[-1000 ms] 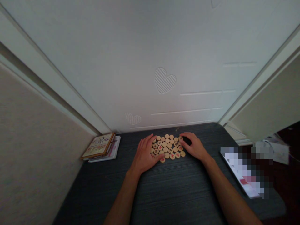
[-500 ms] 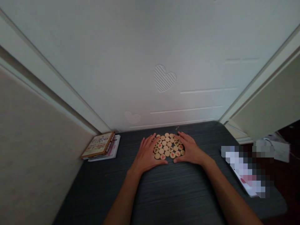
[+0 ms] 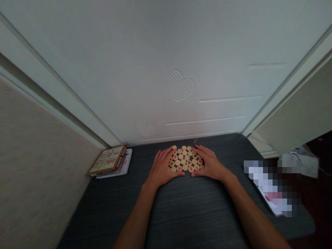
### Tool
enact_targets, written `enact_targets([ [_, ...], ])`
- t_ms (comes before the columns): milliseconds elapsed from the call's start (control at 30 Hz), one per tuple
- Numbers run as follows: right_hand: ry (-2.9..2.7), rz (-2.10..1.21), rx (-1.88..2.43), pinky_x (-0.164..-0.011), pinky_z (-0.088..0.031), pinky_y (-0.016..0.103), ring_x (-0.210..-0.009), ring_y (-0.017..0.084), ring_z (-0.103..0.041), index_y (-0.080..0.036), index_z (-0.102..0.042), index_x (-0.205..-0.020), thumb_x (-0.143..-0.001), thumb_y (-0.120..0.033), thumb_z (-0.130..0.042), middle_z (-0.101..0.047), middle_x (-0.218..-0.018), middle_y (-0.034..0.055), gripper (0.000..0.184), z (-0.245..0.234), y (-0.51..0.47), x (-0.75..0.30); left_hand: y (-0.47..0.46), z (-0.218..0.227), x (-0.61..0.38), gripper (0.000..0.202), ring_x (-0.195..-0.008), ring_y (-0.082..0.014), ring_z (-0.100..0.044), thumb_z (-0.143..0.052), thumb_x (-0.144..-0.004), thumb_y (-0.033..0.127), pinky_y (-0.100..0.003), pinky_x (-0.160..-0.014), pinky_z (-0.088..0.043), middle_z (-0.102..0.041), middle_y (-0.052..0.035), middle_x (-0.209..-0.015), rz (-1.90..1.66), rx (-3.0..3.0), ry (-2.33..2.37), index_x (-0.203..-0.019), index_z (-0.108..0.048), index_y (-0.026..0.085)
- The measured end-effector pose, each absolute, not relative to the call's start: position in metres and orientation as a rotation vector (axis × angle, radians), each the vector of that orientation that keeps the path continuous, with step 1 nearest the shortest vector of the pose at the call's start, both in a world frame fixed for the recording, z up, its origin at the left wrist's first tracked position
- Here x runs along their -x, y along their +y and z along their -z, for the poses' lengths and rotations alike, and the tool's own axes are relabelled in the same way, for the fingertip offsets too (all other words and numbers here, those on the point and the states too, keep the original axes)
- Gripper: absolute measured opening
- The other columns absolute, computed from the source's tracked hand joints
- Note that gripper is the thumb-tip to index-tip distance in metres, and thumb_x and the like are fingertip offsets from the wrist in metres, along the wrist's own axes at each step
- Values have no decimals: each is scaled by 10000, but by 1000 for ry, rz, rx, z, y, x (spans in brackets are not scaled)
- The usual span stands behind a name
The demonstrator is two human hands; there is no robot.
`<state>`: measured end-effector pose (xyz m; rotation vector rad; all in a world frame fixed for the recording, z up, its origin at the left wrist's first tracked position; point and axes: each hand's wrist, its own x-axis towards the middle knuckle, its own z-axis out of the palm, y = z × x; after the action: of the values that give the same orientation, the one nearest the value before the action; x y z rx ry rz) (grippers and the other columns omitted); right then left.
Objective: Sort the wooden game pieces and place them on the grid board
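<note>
Looking at a flat cluster of round, wooden-looking pieces on the dark table, smack between both hands. Left hand spread and curved around one side, right hand spread around the other, small gap at the thumb tips. Probably light, stiff, kinda slidey, hard to break. Best herded with cupped palms, or pinched singly by the rim.

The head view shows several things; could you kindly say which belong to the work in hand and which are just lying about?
In use:
round wooden pieces, some marked red or black
left hand and right hand, cupped around them
table, beneath

Lying about:
patterned book or box
white booklet beneath it
pixelated flat object, right
</note>
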<state>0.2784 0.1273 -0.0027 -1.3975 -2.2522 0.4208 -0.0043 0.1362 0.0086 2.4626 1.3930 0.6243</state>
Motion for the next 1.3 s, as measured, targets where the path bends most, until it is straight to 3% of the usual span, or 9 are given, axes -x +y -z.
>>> enact_targets([
  [633,-2235,-361,1393,-1188,-244,593,-1425,375,-397,-274,-417,-1521,-610,-762,-784,-441,-1551,138,1097,1,126,-272,138,-8,4,1025,-1407,-347,-428,-764,-638,753,-547,-1204,-286,-461,-114,-1538,-760,-2457,1378,-1479,-439,267],
  [867,-2143,-334,1383,-1161,-354,529,-1396,355,-437,-236,-492,-1467,-649,-729,-785,-452,-1535,147,999,6,122,-275,126,-10,19,980,-1407,-335,-433,-769,-670,717,-520,-1189,-332,-468,-124,-1530,-804,-2450,1418,-1467,-446,245],
  [1100,-2113,-297,1446,-1165,-349,535,-1424,358,-396,-230,-427,-1514,-656,-746,-767,-399,-1562,163,1057,7,105,-273,102,-6,44,725,-1342,-308,-511,-725,-779,642,-506,-1145,-395,-549,-102,-1449,-891,-2391,1557,-1362,-534,254],
  [1300,-2024,-293,1516,-1147,-375,538,-1416,350,-413,-263,-391,-1534,-746,-689,-730,-378,-1573,142,958,11,91,-275,90,-7,45,573,-1248,-287,-577,-705,-833,582,-475,-1087,-454,-616,-86,-1334,-955,-2331,1622,-1283,-581,249],
])
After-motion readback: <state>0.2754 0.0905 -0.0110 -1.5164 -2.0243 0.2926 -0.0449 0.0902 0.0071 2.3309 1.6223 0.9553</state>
